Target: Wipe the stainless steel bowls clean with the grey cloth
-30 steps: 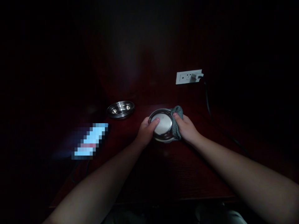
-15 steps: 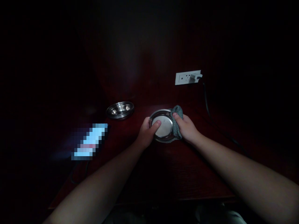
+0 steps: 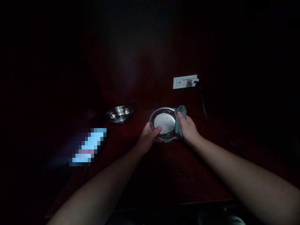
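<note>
A shallow round steel bowl (image 3: 164, 122) is held up between my two hands, its inside facing me. My left hand (image 3: 149, 136) grips its lower left rim, with the thumb lying on the inner bottom and the fingers behind. In my right hand (image 3: 186, 124) is a grey-green cloth (image 3: 180, 120), pinched over the bowl's right rim with the thumb in front. Part of the cloth shows beneath the bowl; the right fingers are mostly hidden behind it.
Several steel bowls (image 3: 119, 114) sit stacked at the back left of the dark red table (image 3: 164, 181). A lit, blurred-out phone-like screen (image 3: 90, 147) lies nearer on the left. On the back wall is a socket (image 3: 185, 82) with a plug and dark cable (image 3: 204, 107).
The bowl has tilted and turned slightly in my hands. My left thumb now sits lower on its inner bottom, and my right hand with the cloth has shifted a little right.
</note>
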Tool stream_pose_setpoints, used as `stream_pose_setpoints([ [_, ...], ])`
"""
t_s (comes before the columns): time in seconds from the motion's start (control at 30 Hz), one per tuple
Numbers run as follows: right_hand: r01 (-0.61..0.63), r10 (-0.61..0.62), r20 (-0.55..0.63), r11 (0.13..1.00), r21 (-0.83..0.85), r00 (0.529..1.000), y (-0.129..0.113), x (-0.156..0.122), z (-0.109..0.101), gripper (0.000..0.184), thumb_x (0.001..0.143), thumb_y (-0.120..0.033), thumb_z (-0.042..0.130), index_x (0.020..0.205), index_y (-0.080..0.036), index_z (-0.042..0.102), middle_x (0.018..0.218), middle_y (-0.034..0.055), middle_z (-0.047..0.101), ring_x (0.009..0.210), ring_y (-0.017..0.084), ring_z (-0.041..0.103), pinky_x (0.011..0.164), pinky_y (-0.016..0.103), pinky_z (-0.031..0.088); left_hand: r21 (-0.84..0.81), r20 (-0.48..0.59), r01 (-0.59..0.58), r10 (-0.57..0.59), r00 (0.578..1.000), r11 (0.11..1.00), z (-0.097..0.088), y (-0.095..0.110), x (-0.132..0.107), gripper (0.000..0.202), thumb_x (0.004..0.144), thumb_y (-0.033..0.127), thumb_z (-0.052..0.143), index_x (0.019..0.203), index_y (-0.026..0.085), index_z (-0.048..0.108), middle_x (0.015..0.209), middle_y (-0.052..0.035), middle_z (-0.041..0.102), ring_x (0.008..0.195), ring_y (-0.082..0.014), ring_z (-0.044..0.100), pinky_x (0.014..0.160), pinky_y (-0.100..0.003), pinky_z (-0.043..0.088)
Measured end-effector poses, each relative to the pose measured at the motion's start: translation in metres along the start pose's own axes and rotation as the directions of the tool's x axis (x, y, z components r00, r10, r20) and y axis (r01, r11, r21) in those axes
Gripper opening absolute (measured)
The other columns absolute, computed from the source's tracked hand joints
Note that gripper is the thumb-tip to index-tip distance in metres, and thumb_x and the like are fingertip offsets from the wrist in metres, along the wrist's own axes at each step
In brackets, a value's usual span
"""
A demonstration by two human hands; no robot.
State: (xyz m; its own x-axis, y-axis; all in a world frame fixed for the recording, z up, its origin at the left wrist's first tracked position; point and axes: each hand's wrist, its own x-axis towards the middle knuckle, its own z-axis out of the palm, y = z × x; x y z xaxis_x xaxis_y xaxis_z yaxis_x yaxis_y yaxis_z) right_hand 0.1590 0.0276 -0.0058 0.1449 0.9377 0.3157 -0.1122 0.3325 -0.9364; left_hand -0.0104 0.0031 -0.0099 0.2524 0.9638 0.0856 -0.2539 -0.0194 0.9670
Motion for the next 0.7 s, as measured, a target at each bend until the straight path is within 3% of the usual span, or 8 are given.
stream_pose_setpoints([
  [0.23,0.019,-0.013,0.067,0.995,-0.096,0.998,0.0040,0.0009,-0.0019,0.052,0.079,-0.066,0.052,0.081,-0.016,0.064,0.070,0.0034,0.066,0.065,0.017,0.059,0.062,0.029,0.048,0.089,-0.089,-0.021,0.029,0.996,0.996,0.0005,0.0028,0.0017,0.054,0.072,0.049,0.067,0.112,0.018,0.050,0.101,-0.0078,0.064,0.068,-0.0154,0.061,0.047,-0.023,0.045],
  [0.5,0.038,-0.028,0.106,0.996,-0.085,0.994,0.0029,-0.0023,-0.0021,0.048,0.081,-0.063,0.052,0.080,-0.016,0.062,0.073,0.0034,0.066,0.067,0.017,0.059,0.065,0.030,0.048,0.011,-0.116,-0.062,0.063,0.991,0.998,-0.0001,0.0010,0.0057,0.052,0.071,0.047,0.069,0.110,0.016,0.054,0.110,-0.0098,0.063,0.098,-0.0225,0.061,0.077,-0.032,0.051],
  [0.7,0.048,-0.036,0.124,0.994,-0.097,0.992,0.0016,-0.0025,-0.0026,0.047,0.082,-0.062,0.051,0.080,-0.017,0.062,0.074,0.0035,0.066,0.068,0.017,0.059,0.065,0.031,0.047,0.010,-0.111,-0.074,0.074,0.991,0.997,-0.0008,0.0036,0.0066,0.051,0.071,0.047,0.069,0.110,0.017,0.055,0.111,-0.0091,0.064,0.104,-0.0245,0.060,0.085,-0.035,0.049],
])
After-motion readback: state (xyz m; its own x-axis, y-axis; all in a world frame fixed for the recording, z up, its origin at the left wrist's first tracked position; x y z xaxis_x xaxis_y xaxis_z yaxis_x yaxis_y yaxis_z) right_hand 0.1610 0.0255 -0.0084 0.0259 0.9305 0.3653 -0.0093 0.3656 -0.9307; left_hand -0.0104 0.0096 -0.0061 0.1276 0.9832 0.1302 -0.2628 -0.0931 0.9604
